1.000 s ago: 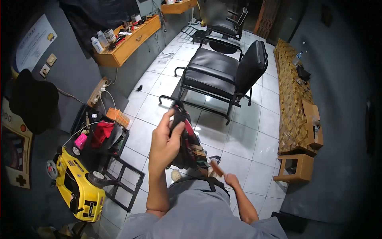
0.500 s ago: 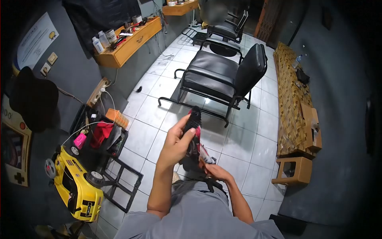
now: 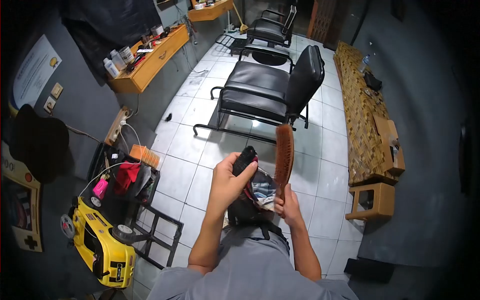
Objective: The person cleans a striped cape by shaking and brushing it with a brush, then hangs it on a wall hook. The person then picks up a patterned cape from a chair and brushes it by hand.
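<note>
In front of my waist, my left hand (image 3: 227, 180) is closed, thumb on top, around a black bristly thing (image 3: 245, 159); whether it is a brush or part of the bag cannot be made out. My right hand (image 3: 288, 206) grips the handle of a long brush (image 3: 283, 155) with reddish-brown bristles, held upright. Between and below the hands is a dark waist bag (image 3: 242, 212) with a red edge. Its mouth gapes, showing striped and light-coloured contents (image 3: 264, 190).
Black barber chairs (image 3: 260, 82) stand ahead on white tiles. On the left are a wooden shelf (image 3: 150, 62) with bottles, a tool cart (image 3: 132, 177) and a yellow toy car (image 3: 102, 240). A patterned bench (image 3: 357, 115) and a brown stool (image 3: 370, 201) line the right wall.
My right hand has come up and right, out of the bag area, with the brown brush now in it. My left hand has dropped slightly, still holding the black bristly thing.
</note>
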Available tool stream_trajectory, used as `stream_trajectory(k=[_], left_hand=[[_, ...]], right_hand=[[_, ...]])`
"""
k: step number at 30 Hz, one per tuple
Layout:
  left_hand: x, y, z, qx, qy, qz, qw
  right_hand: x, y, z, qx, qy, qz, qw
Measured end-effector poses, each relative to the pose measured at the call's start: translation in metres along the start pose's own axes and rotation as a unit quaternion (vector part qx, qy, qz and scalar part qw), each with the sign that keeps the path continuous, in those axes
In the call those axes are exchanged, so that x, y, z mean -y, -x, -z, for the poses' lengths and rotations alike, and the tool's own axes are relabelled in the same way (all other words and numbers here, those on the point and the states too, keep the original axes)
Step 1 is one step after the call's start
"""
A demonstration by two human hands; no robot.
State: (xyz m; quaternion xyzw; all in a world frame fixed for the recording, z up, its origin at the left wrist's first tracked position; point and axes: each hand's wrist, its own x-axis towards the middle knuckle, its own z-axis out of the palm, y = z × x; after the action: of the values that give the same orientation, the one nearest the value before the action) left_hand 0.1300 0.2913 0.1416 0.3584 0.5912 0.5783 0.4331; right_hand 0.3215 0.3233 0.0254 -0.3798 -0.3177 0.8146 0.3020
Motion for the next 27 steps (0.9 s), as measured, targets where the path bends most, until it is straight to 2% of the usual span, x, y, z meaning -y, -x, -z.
stream_trajectory(k=[2,3,4,6,7,8,9,10,12,14,16,18,20,22,24,25,26,27], left_hand=[[-0.004,0.001,-0.01,-0.023,-0.103,-0.029,0.994],[-0.006,0.003,-0.016,-0.028,-0.079,-0.045,0.995],[-0.005,0.003,-0.019,-0.047,-0.067,-0.075,0.994],[-0.002,0.002,-0.021,-0.086,-0.041,-0.136,0.986],[-0.009,0.002,-0.018,-0.116,-0.049,-0.153,0.98],[-0.011,-0.001,-0.014,-0.135,-0.014,-0.153,0.979],[-0.019,0.002,-0.006,-0.133,0.016,-0.125,0.983],[-0.029,0.005,0.002,-0.131,0.046,-0.096,0.986],[-0.035,0.002,0.012,-0.156,0.039,-0.157,0.974],[-0.034,-0.002,0.022,-0.164,-0.031,-0.187,0.968],[-0.035,-0.004,0.021,-0.175,-0.139,-0.171,0.96],[-0.032,-0.01,0.017,-0.164,-0.23,-0.158,0.946],[-0.022,-0.015,0.012,-0.12,-0.246,-0.082,0.958],[-0.014,-0.017,0.004,-0.103,-0.235,-0.072,0.964],[-0.009,-0.02,-0.007,-0.101,-0.239,-0.111,0.959],[-0.008,-0.022,-0.01,-0.102,-0.241,-0.132,0.956],[-0.007,-0.025,-0.009,-0.116,-0.214,-0.154,0.958],[-0.007,-0.027,-0.005,-0.131,-0.187,-0.177,0.957]], right_hand=[[0.006,0.013,-0.027,0.092,-0.122,-0.066,0.986],[-0.008,0.009,-0.022,0.187,-0.163,-0.108,0.963],[-0.017,0.009,-0.027,0.192,-0.127,-0.158,0.96],[-0.056,-0.007,-0.014,0.199,-0.001,-0.143,0.97],[-0.082,-0.021,0.011,0.219,0.146,-0.09,0.961],[-0.111,-0.036,0.047,0.234,0.288,-0.035,0.928],[-0.146,-0.043,0.092,0.174,0.498,0.036,0.849],[-0.168,-0.044,0.132,0.104,0.678,0.105,0.72],[-0.169,-0.037,0.17,0.006,0.703,-0.197,0.683],[-0.185,-0.045,0.213,-0.003,0.692,-0.198,0.694],[-0.157,-0.041,0.195,-0.077,0.561,-0.109,0.817],[-0.109,-0.041,0.138,-0.079,0.422,0.053,0.902],[-0.028,-0.015,0.04,-0.023,0.151,0.029,0.988],[-0.004,0.0,-0.018,0.024,-0.004,0.052,0.998],[-0.007,0.005,-0.042,0.105,-0.02,0.034,0.994],[-0.015,0.004,-0.049,0.155,0.072,0.059,0.984],[-0.023,0.004,-0.053,0.209,0.021,0.068,0.975],[-0.037,-0.004,-0.042,0.167,0.138,0.085,0.973]])
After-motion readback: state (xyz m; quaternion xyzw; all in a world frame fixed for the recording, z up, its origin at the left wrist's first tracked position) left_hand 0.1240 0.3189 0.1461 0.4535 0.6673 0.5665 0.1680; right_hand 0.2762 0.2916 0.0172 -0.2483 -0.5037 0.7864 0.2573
